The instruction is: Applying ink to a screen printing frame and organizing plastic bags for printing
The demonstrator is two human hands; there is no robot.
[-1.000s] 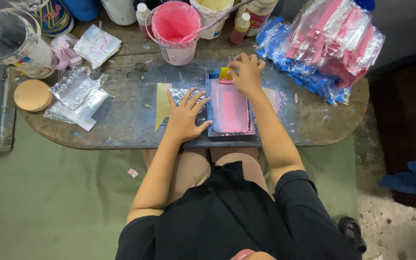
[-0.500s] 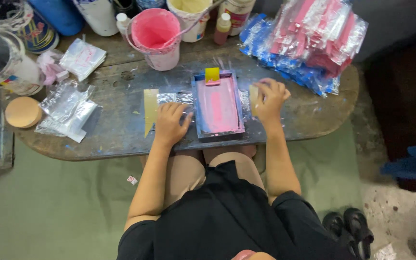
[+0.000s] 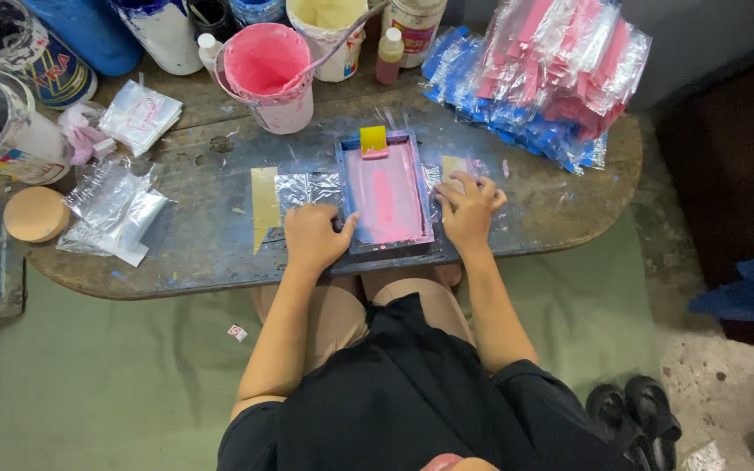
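Frame (image 3: pixel 386 196): small screen-printing frame, pink ink across its mesh, flat on the table (image 3: pixel 220 253) in front of the person; landmark for all entries below.
Squeegee (image 3: pixel 373 140): yellow, resting at the far end of the frame, no hand on it.
Clear bag (image 3: pixel 309 187): under the frame, its foil-like end sticking out to the left.
Left hand (image 3: pixel 314 235): palm down at the frame's near-left corner, fingers loosely curled, thumb against the frame's edge; grips nothing.
Right hand (image 3: pixel 469 208): palm down just right of the frame, fingers spread wide on the table, fingertips beside a yellow tape patch (image 3: pixel 453 164); holds nothing.
Arms: both forearms reach forward from the lap, elbows bent, wrists low.
Progress, judged: ink lies spread on the mesh and the squeegee is parked, so 1 print pass looks done; the frame is not yet lifted and the bag is not yet removed.
Printed stack (image 3: pixel 551 70): pink and blue bags heaped far right of the frame.
Blank bags (image 3: pixel 115 209): clear heap, well left of the frame.
Pink bucket (image 3: pixel 268 74): beyond the frame, to its left.
Other pots: several along the far edge; contents partly hidden.
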